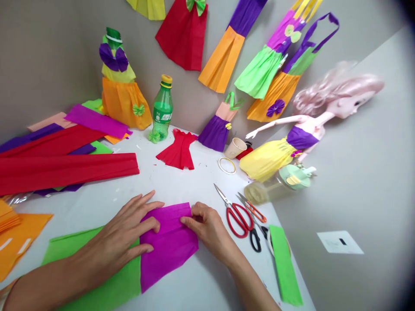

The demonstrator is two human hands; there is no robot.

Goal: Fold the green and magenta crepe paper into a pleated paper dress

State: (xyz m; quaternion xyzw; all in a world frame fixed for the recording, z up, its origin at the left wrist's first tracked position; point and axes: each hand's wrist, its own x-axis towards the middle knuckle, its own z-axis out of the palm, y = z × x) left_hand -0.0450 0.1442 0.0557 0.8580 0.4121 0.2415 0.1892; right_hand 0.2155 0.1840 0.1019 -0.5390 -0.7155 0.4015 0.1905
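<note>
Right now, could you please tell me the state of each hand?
Left hand: open, flat on magenta crepe paper and green crepe paper.
Right hand: curled on the magenta crepe paper; holding or not cannot be told.

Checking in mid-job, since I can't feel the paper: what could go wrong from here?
The magenta crepe paper could slide over the green crepe paper, as the left hand and right hand only press it flat. The red-handled scissors lie close to the right hand, so a slip might knock them.
</note>
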